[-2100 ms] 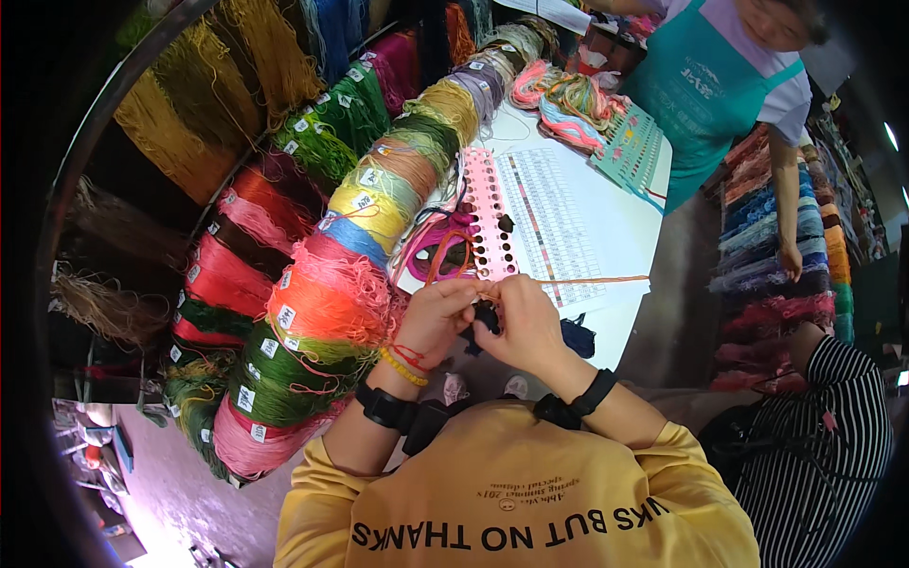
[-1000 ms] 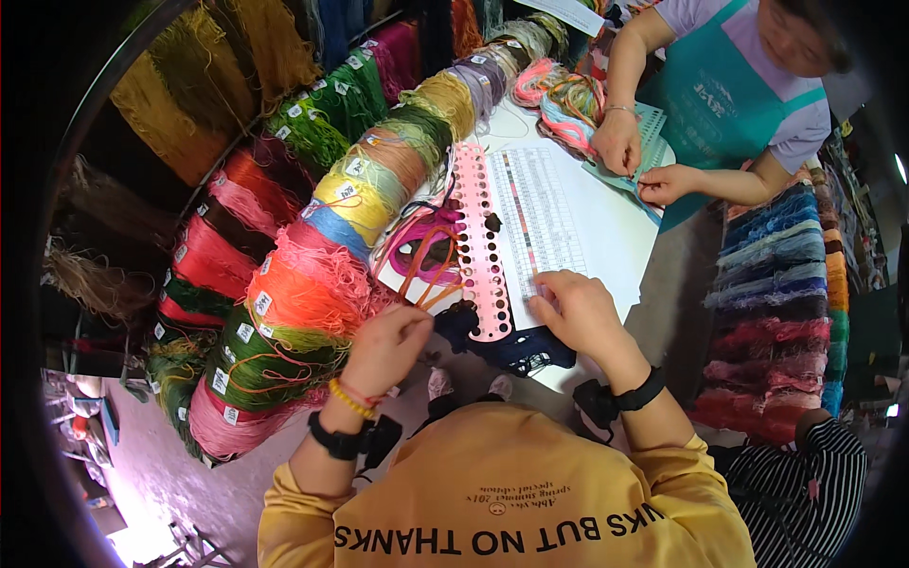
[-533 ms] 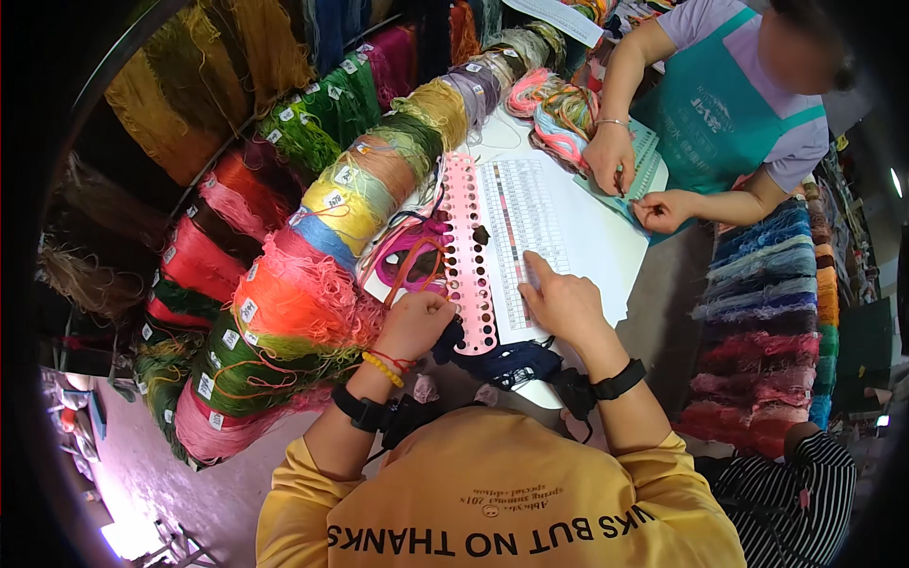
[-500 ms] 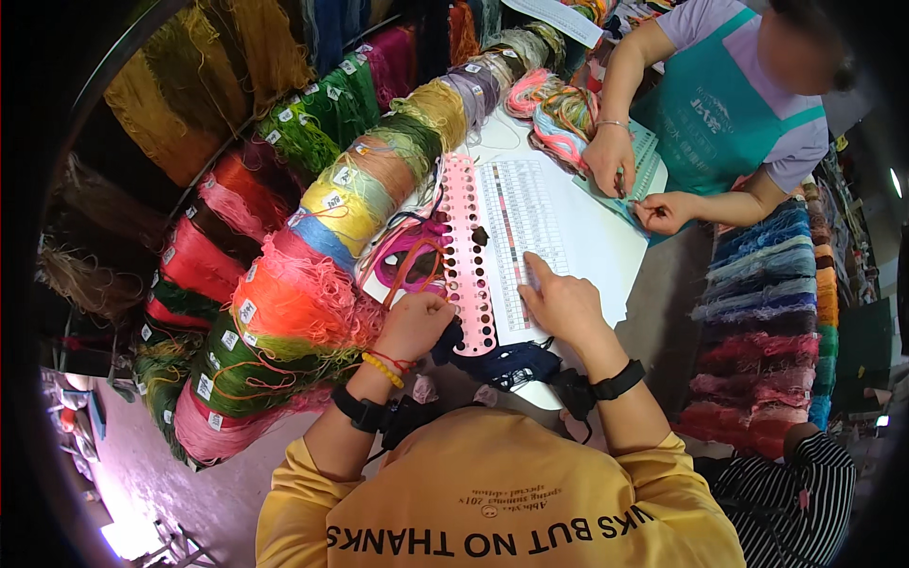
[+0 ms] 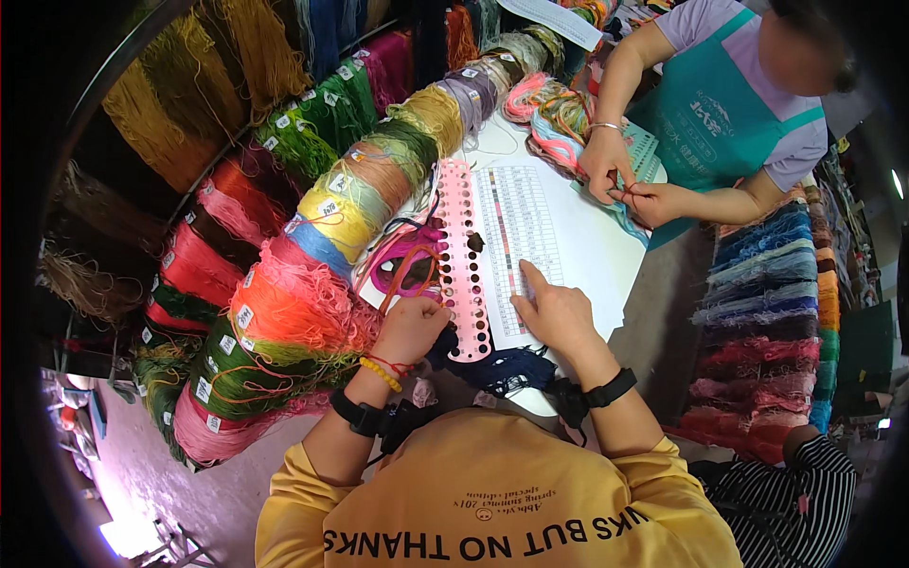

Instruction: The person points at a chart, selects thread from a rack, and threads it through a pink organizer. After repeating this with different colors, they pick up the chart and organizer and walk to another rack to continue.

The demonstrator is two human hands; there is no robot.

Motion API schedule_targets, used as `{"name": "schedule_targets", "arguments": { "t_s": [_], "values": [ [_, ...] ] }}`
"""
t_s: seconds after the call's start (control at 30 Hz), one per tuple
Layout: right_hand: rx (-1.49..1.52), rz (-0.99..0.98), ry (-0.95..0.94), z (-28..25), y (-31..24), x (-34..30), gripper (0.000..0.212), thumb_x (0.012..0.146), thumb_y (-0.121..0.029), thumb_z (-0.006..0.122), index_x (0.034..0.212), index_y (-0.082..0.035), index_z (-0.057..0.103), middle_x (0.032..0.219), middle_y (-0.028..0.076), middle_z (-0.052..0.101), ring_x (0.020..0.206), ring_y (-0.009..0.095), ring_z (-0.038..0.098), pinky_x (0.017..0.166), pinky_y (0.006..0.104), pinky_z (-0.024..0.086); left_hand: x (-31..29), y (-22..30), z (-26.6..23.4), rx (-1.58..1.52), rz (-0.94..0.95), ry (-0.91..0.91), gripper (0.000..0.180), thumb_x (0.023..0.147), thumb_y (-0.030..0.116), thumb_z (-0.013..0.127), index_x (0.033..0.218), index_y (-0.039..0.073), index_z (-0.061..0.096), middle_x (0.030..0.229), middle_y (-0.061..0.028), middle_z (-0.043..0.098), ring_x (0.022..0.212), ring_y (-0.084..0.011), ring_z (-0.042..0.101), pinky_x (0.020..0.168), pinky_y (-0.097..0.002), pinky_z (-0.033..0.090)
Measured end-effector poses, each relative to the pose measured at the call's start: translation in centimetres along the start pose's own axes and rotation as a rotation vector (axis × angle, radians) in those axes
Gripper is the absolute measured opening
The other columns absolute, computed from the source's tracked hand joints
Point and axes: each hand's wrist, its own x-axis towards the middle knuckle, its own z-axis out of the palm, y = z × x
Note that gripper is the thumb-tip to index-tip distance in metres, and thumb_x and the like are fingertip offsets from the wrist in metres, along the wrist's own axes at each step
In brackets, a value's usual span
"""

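Note:
My left hand (image 5: 412, 327) has its fingers curled onto the left edge of a long pink card punched with holes (image 5: 462, 251), near its lower end. My right hand (image 5: 559, 312) lies flat on a white printed colour chart (image 5: 519, 222), index finger stretched out onto a row, holding nothing. A bundle of dark blue thread (image 5: 502, 367) lies on the white table (image 5: 587, 246) just below both hands. Loops of magenta thread (image 5: 402, 263) hang from the card's left side. Both my wrists wear black bands.
Rows of labelled thread skeins (image 5: 294, 293) in many colours bank up along the left. Another stack of skeins (image 5: 767, 312) stands on the right. A person in a teal apron (image 5: 720, 104) works threads with both hands (image 5: 615, 180) at the far end. A striped sleeve (image 5: 805, 492) shows at lower right.
My hands, held together two seconds ago, have parted. The left moved onto the pink card, the right onto the chart. The person opposite leaned in and brought both hands to the threads.

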Motion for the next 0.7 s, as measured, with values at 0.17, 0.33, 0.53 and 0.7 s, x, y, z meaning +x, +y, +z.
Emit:
{"name": "schedule_targets", "arguments": {
  "t_s": [0.17,0.33,0.53,0.7],
  "values": [
    [0.038,-0.004,0.02,0.1,0.3,0.3,0.051,0.079,-0.033,0.049,0.12,-0.005,0.039,0.062,0.016,0.059,0.056,0.03,0.058,0.057,0.0397,0.045,-0.1,0.5,-0.2,0.021,0.055,0.05,0.025,0.074,0.023,0.059,0.073,-0.002,0.061,0.059,-0.0131,0.056,0.054,-0.0186,0.054,0.052,-0.029,0.042],
    [0.049,-0.001,0.04,0.3,0.6,0.2,0.052,0.077,-0.036,0.052,0.119,-0.008,0.041,0.059,0.016,0.058,0.056,0.035,0.057,0.054,0.0425,0.046,-0.6,0.3,0.0,-0.098,0.101,0.116,0.021,0.074,0.018,0.059,0.07,-0.003,0.059,0.056,-0.0113,0.056,0.052,-0.0143,0.053,0.051,-0.0265,0.042],
    [0.085,0.007,-0.075,-0.4,0.6,-0.2,0.054,0.079,-0.036,0.048,0.122,-0.006,0.036,0.066,0.017,0.06,0.06,0.032,0.059,0.056,0.0423,0.045,0.1,-0.3,0.3,-0.245,0.016,0.049,0.015,0.075,0.013,0.062,0.07,-0.002,0.061,0.06,0.0002,0.057,0.058,-0.0042,0.049,0.054,-0.0193,0.04],
    [0.101,0.028,-0.143,-1.4,0.2,-0.1,0.055,0.078,-0.035,0.048,0.122,-0.005,0.035,0.07,0.018,0.06,0.064,0.032,0.059,0.059,0.0411,0.046,0.6,-0.5,0.5,-0.085,0.105,0.031,0.022,0.076,0.019,0.061,0.069,-0.002,0.061,0.055,-0.0025,0.055,0.043,-0.0076,0.048,0.039,-0.0222,0.038]
  ]
}}
